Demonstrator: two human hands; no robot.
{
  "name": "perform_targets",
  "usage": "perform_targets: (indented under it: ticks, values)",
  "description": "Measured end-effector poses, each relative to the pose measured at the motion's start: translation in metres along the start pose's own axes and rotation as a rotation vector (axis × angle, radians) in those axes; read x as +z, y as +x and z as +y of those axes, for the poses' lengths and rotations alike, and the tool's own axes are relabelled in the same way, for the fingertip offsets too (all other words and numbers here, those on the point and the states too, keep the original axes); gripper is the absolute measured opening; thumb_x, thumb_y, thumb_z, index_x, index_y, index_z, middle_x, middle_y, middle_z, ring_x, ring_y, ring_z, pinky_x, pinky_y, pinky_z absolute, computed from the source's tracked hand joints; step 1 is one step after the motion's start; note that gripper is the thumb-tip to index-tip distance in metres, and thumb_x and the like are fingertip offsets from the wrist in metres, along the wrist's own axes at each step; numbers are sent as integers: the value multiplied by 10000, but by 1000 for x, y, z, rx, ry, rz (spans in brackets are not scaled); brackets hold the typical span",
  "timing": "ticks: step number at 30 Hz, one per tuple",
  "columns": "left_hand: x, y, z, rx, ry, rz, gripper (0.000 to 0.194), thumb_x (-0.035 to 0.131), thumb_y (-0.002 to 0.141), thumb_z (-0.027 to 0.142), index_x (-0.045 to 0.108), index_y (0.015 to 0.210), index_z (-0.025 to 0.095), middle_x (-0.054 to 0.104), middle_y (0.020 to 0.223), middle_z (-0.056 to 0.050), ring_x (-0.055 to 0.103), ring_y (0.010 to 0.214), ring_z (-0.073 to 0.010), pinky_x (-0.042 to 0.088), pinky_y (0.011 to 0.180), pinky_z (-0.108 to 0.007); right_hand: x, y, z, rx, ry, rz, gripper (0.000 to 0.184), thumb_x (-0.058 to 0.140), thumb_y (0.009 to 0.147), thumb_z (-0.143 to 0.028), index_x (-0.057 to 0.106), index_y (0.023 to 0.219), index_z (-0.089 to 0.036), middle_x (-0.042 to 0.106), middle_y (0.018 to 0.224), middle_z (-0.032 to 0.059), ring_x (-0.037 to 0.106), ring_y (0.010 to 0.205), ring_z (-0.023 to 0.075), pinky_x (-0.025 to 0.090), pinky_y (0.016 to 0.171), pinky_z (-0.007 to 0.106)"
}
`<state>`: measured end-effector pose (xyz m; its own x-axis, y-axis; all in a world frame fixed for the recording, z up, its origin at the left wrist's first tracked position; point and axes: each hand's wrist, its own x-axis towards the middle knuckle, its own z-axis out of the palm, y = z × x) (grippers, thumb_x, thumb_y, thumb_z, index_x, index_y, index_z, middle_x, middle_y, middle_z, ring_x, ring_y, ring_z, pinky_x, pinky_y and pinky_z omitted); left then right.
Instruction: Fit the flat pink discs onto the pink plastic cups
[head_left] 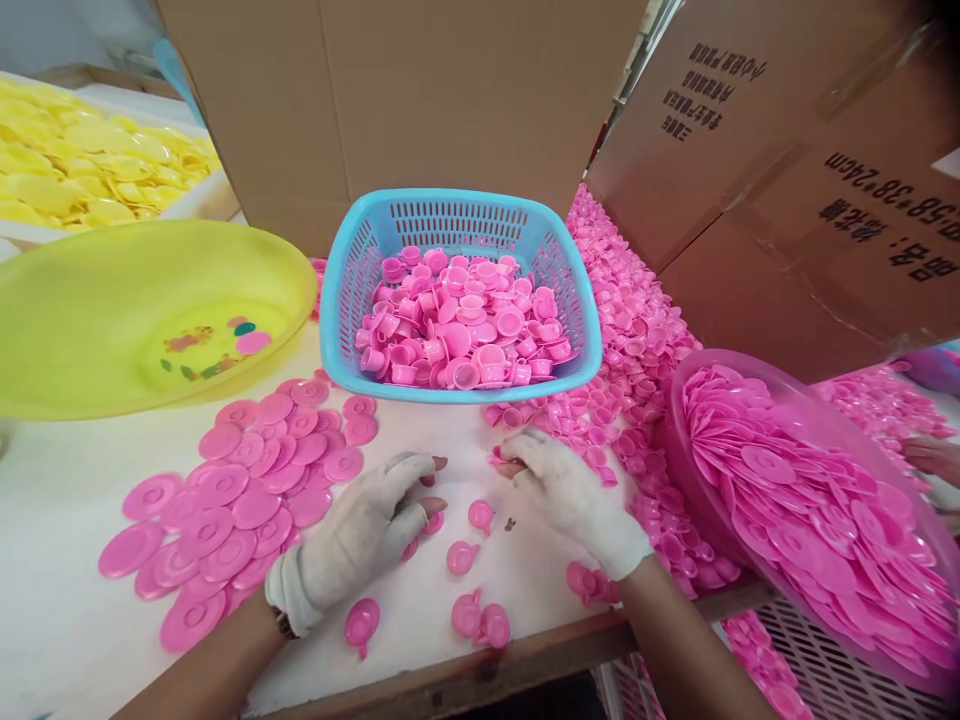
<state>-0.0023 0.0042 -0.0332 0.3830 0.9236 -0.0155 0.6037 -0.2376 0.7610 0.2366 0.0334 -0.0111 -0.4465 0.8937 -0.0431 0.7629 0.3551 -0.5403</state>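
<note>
My left hand [367,525], in a white glove with bare fingertips, hovers low over the white tabletop with thumb and fingers apart and nothing visible between them. Partly under it lie small pink toy cups. My right hand [574,490], gloved the same way, pinches a pink toy cup [496,456] at the edge of a cup heap. Between and below my hands lie several loose toy cups [461,557]. Spread on the left are flat pink toy saucers [225,485]. Ahead stands a blue perforated basket [461,394] holding cups and saucers.
A yellow basin [82,320] stands at left, before a tray of yellow pieces [90,160]. Pink cups [630,320] are heaped at right, beside a tilted pink basin [739,365] of saucers. Cardboard boxes [420,100] stand behind. Another person's hand [934,460] shows far right.
</note>
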Motion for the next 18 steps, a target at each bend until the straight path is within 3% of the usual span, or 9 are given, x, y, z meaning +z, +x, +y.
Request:
perform_targets:
  ticks: [3,6,10,14,18]
  values:
    - [4,-2,2,77,-9,51,319,522,816,238,512,1134,220,643,993,-25,612,755,-133,501,708,-269,11,2,-26,-79,296,-103,171,417,894,-138,579,888,-191,599,775,-13,543,733,115,413,670,224]
    - [0,-1,2,75,18,82,207,469,821,192,553,1008,219,648,861,3,616,751,-133,492,686,-254,18,9,-39,-68,351,-126,164,412,903,-161,570,942,-187,616,803,-13,554,706,103,424,648,207]
    - [-12,4,-5,-30,163,108,202,470,813,218,581,983,223,663,871,4,627,776,-157,491,697,-277,14,23,-28,25,-12,61,321,441,877,-151,519,1188,-169,665,931,57,607,809,167,432,704,259]
    - [-16,5,-12,-50,257,97,182,475,820,234,596,955,219,661,911,-11,628,814,-174,496,734,-297,12,40,-13,193,-388,88,285,422,905,-251,566,1133,-158,675,867,105,620,694,215,398,585,291]
    - [-11,5,-18,68,305,185,155,428,811,144,563,876,187,613,950,-45,601,829,-172,499,733,-299,18,42,-7,172,-379,96,279,427,894,-216,550,1141,-171,666,837,85,609,691,197,388,584,276]
